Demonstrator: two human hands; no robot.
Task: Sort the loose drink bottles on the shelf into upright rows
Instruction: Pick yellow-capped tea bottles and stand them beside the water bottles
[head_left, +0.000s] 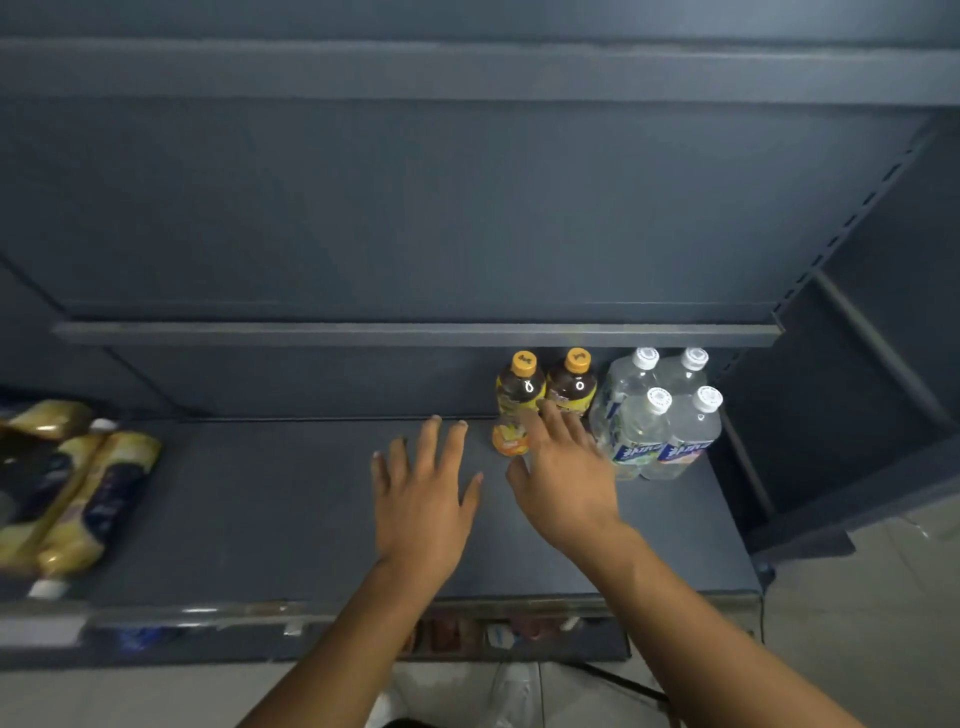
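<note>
Two dark tea bottles (521, 389) with orange caps and four clear plastic water bottles (691, 431) with white caps stand upright at the right rear of the grey shelf (260, 519). Blurred yellow bottles (104, 493) lie at its left. The left hand (423, 499) and right hand (566, 478) are spread flat, holding nothing.

left hand (421, 499): bare, short nails
right hand (566, 478): bare, plain wrist
forearms (701, 613): bare to the frame's edge
shoe (511, 691): pale and blurred, perhaps white
garment (405, 723): dark sliver at the bottom edge
</note>
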